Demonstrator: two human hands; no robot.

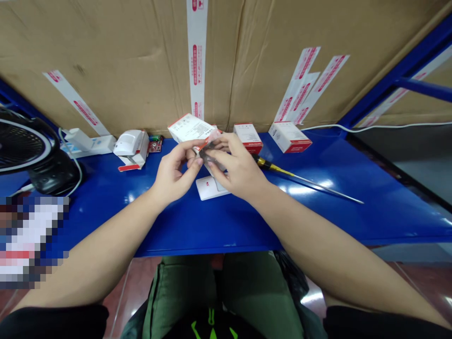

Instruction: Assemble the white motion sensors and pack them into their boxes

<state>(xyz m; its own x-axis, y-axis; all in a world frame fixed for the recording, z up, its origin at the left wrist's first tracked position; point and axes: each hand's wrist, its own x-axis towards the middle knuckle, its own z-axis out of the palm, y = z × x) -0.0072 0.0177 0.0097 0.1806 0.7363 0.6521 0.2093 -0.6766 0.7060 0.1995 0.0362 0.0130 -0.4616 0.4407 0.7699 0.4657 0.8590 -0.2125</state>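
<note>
Over the blue shelf [318,216], my left hand [174,172] and my right hand [236,167] meet around a small clear plastic bag [208,149] with something small inside that I cannot make out. Both hands pinch it with their fingertips. Just below them a flat white device [211,187] with a red logo lies on the shelf. A white and red box [189,127] lies right behind the hands.
A long screwdriver [307,180] with a yellow ferrule lies to the right. Two more small white and red boxes [289,136] stand at the back. A white sensor unit [130,146], a green circuit board [155,143] and a black fan [31,150] sit to the left. Cardboard cartons [141,61] wall the back.
</note>
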